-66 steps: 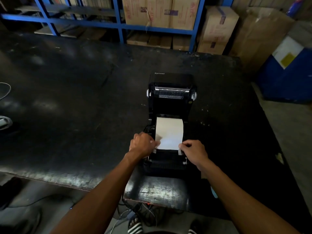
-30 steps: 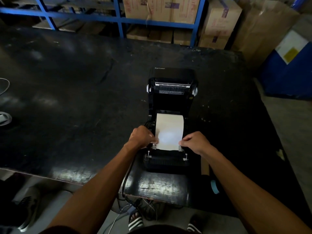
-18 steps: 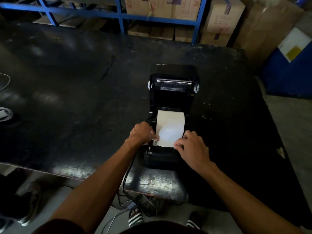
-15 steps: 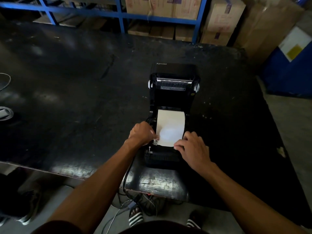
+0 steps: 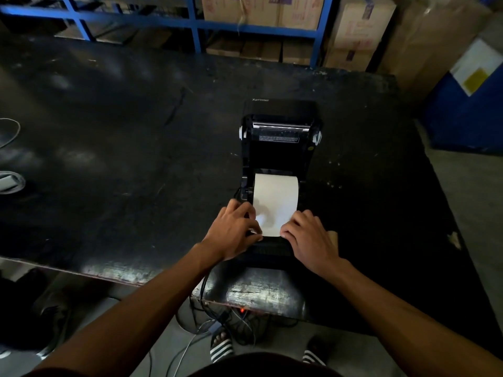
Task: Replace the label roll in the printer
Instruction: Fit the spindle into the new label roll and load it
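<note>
A black label printer [image 5: 280, 151] stands open on the dark table [image 5: 130, 159], its lid tipped back. White label paper [image 5: 275, 198] from the roll inside runs forward over the front. My left hand [image 5: 231, 236] lies palm down on the printer's left front, fingers spread, thumb on the paper's left edge. My right hand [image 5: 310, 239] lies flat on the right front, fingertips at the paper's lower right corner. The roll's core is hidden.
A brown cardboard piece [image 5: 333, 236] sits just right of my right hand. A white round object [image 5: 11, 182] lies at the table's left edge. Cables [image 5: 217, 321] hang below the near edge. Blue shelving with boxes [image 5: 261, 12] stands behind, a blue bin [image 5: 462, 115] at right.
My left hand has gone from a pinching fist to a flat, spread hand on the printer's left front. My right hand has flattened and slid over the right front. The paper's end lies lower.
</note>
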A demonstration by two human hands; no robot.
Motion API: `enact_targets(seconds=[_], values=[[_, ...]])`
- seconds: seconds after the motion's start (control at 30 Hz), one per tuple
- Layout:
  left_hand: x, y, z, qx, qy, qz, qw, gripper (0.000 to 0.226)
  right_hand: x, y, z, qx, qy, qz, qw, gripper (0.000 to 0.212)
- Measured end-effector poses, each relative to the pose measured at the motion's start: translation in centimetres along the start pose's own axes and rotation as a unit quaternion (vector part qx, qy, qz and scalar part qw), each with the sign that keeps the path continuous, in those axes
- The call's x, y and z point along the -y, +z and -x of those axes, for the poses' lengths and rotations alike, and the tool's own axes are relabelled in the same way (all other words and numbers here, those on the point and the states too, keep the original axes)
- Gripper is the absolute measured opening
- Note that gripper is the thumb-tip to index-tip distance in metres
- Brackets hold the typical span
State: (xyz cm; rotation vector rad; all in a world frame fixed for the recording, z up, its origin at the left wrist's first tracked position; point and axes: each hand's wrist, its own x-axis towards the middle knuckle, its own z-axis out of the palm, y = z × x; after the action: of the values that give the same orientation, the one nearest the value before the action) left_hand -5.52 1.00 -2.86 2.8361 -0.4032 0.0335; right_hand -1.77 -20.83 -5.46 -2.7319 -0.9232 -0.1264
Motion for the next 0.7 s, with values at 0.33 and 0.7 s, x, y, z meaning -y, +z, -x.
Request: enact_targets(seconds=[0.33, 0.7], values=[[-0.2, 0.3, 1.7, 0.028, 0.056, 0.057, 0.996, 0.024, 0.5, -0.9, 2.0, 0.027, -0.034, -0.077, 0.996, 0.012], [-0.3, 0.4, 2.5, 0.034, 0.075, 0.106, 0.991, 0.015, 0.6, -0.4, 2.8, 0.013, -0.009, -0.153, 0.988, 0.008]])
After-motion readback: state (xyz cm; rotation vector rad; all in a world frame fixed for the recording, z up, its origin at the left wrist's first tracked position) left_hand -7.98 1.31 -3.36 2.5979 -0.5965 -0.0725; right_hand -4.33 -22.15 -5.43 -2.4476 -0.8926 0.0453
